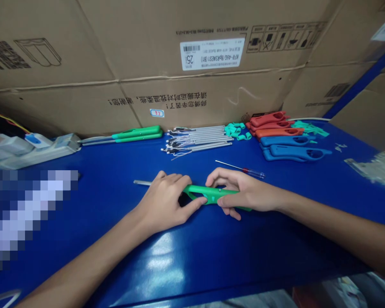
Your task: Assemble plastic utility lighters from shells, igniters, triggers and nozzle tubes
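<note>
A green lighter-shaped tool [197, 189] lies level between my hands, its silver metal tube [142, 183] sticking out to the left. My left hand [168, 196] wraps round its front part, with the thumb near a teal piece beside the opening in the handle. My right hand [240, 190] grips the handle's right part between thumb and fingers. Just behind my right hand lies a screwdriver [253, 173] with a clear and red handle.
Along the back lie green lighters [137, 134], silver rods with wires [208, 137], teal parts [237, 129], red casings [269, 121] and blue casings [291, 152]. A power strip [57, 147] is at left, clear pieces [377, 168] at right. Cardboard [147, 94] stands behind the blue table [211, 256].
</note>
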Tool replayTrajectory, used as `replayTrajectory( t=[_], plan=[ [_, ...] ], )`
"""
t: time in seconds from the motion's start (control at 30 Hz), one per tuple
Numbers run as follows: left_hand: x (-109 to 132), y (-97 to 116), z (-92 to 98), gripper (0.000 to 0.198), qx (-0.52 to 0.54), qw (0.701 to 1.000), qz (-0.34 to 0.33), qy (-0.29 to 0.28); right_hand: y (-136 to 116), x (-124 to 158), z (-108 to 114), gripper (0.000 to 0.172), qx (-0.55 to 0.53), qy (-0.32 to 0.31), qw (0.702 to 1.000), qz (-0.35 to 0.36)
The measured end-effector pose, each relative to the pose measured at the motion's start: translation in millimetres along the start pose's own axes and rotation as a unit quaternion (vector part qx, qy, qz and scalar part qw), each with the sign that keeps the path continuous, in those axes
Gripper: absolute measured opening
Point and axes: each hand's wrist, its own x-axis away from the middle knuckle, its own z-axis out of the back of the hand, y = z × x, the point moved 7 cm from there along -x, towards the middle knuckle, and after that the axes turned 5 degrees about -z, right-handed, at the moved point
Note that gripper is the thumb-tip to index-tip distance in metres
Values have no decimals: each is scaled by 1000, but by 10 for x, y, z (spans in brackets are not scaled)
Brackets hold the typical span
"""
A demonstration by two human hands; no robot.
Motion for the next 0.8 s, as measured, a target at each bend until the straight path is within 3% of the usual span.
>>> replayTrajectory(
  t=[0.3,0.5,0.8],
  plan=[
    [20,9,32,36,-1,1000,-10,9,2,-6,-13,42,-5,-26,999,29],
    [2,19,8,40,1,1000,-2,2,-28,19,-47,31,33,-24,999,25],
    [9,11,6,41,3,1000,-3,1,-3,-3,-11,33,18,-8,1000,7]
  ],
)
